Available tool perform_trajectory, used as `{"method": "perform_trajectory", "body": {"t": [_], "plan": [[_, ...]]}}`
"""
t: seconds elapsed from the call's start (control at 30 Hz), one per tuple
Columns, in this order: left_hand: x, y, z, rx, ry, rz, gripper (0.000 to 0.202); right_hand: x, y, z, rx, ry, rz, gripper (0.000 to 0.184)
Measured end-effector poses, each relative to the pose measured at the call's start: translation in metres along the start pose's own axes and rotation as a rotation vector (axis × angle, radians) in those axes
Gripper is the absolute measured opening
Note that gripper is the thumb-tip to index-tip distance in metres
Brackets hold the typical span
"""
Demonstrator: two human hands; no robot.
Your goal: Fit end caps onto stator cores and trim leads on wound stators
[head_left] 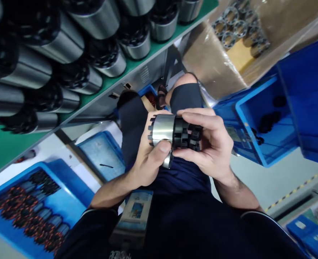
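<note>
In front of my lap, my left hand (pixel 147 166) is closed around a shiny metal stator core (pixel 162 126), thumb pressed on its side. Black plastic teeth stick out of the core's left end. A small shiny metal piece (pixel 168 161) shows below the thumb; whether it belongs to the same core I cannot tell. At the right end, black slotted plastic insulators (pixel 182 133) meet the core's edge. My right hand (pixel 216 145) grips these insulators between thumb and fingers. Its palm hides part of them.
Many similar metal cores (pixel 110 61) with black ends stand on a green bench (pixel 2 144) at upper left. A cardboard box (pixel 210 61) holds metal rings. Blue bins flank me: one (pixel 72 201) with copper-wound parts, another (pixel 263 118) with black pieces.
</note>
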State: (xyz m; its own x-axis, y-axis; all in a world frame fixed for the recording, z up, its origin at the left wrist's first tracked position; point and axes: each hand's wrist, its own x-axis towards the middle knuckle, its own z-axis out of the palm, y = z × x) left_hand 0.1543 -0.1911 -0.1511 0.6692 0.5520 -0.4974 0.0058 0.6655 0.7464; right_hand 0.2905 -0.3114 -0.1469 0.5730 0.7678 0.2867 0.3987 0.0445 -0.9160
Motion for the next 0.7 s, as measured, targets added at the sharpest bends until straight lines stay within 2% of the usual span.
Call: {"method": "perform_trajectory", "body": {"t": [0.1,0.13,0.37,0.47,0.57,0.63,0.7], "plan": [[-0.003,-0.001,-0.006,0.068,-0.055,0.203,0.063,0.008,-0.003,0.006,-0.01,-0.066,0.004,0.068],[-0.004,-0.001,-0.009,0.065,-0.062,0.226,0.061,0.01,-0.005,0.005,-0.022,-0.097,0.002,0.071],[-0.013,-0.004,-0.022,0.011,0.045,0.197,0.066,0.018,-0.008,0.001,-0.038,-0.269,-0.054,0.076],[-0.018,-0.003,-0.023,0.015,0.051,0.191,0.065,0.018,-0.006,0.008,0.025,-0.249,-0.068,0.08],[-0.02,-0.001,-0.024,0.018,0.078,0.178,0.057,0.02,-0.008,0.014,-0.024,-0.198,-0.094,0.066],[-0.02,-0.001,-0.025,0.007,0.071,0.197,0.054,0.023,-0.012,0.013,-0.081,-0.213,-0.099,0.061],[-0.019,-0.001,-0.026,-0.008,0.044,0.216,0.055,0.025,-0.015,0.009,-0.115,-0.264,-0.076,0.068]]}}
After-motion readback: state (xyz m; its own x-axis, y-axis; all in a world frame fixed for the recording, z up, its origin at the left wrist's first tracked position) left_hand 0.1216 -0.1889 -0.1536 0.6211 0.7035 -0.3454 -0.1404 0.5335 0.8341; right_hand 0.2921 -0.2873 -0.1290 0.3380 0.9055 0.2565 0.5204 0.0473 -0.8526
